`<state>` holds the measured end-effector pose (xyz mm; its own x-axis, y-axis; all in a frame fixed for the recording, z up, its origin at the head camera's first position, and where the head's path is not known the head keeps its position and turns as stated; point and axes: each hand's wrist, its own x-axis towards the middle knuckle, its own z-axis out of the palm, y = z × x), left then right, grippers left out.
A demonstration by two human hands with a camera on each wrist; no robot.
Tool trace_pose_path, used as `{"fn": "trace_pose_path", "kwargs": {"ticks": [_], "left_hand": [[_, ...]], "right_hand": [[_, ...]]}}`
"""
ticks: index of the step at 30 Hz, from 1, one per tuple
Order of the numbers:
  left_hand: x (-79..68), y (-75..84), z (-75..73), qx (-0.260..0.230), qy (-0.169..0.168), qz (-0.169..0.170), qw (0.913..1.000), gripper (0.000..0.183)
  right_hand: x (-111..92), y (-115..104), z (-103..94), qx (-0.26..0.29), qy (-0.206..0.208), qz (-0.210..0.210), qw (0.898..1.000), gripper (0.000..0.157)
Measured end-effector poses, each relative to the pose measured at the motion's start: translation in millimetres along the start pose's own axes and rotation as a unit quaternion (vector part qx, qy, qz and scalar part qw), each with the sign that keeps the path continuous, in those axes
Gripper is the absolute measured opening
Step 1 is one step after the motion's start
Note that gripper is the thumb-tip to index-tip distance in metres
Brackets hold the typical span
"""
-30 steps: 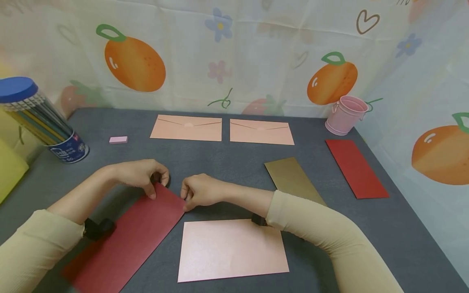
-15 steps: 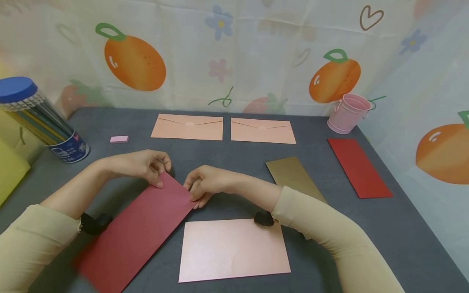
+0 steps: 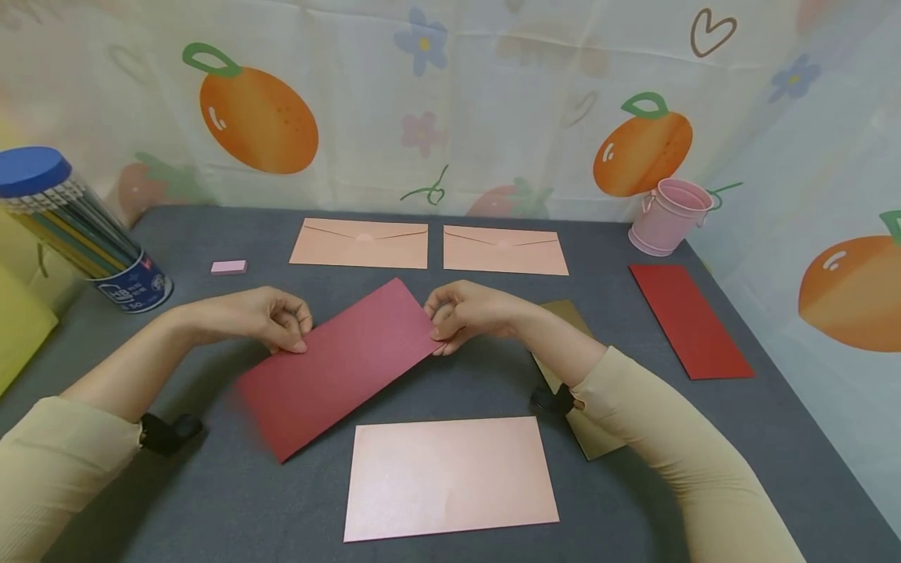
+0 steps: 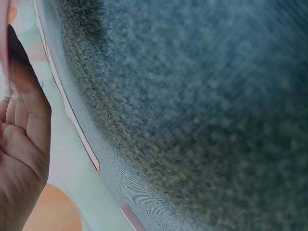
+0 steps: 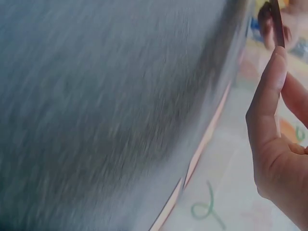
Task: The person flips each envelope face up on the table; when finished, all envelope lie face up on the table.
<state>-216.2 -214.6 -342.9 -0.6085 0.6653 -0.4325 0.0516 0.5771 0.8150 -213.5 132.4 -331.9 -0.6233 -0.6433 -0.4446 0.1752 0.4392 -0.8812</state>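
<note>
Above the gray table, left fingers and right fingers pinch the red sheet.

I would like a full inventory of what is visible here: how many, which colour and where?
Held paper: 1, pinkish red, between both hands
Large paper: 1, pale pink, front centre
Envelopes: 2, peach, back of table
Slanted paper: 1, gold, partly behind right forearm
Right-side paper: 1, red, right
Bucket: 1, pink, back right
Small block: 1, pink, back left
Pencil tub: 1, blue lid and base, left
Pencils: uncountable, mixed, inside tub
Unidentified item: 1, yellow, left edge
Table: 1, dark grey, beneath papers
Printed cloth: whitish, behind table
Wrist devices: 2, black, one per wrist
Sleeves: 2, cream, both arms
Left hand: 1, bare, pinching held paper's upper edge
Right hand: 1, bare, pinching its right corner
</note>
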Motion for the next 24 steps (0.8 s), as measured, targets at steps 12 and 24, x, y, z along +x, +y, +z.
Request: {"fn": "trace_pose_path", "kwargs": {"ticks": [12, 24], "left_hand": [[2.1, 2.7, -4.0, -0.054, 0.114, 0.010, 0.9920, 0.028], [3.7, -2.7, -6.7, -0.140, 0.121, 0.027, 0.9823, 0.025]], "right_hand": [[-20.4, 12.5, -35.1, 0.004, 0.064, 0.009, 0.998, 0.021], [-26.6, 17.5, -45.2, 0.040, 0.087, 0.007, 0.995, 0.017]]}}
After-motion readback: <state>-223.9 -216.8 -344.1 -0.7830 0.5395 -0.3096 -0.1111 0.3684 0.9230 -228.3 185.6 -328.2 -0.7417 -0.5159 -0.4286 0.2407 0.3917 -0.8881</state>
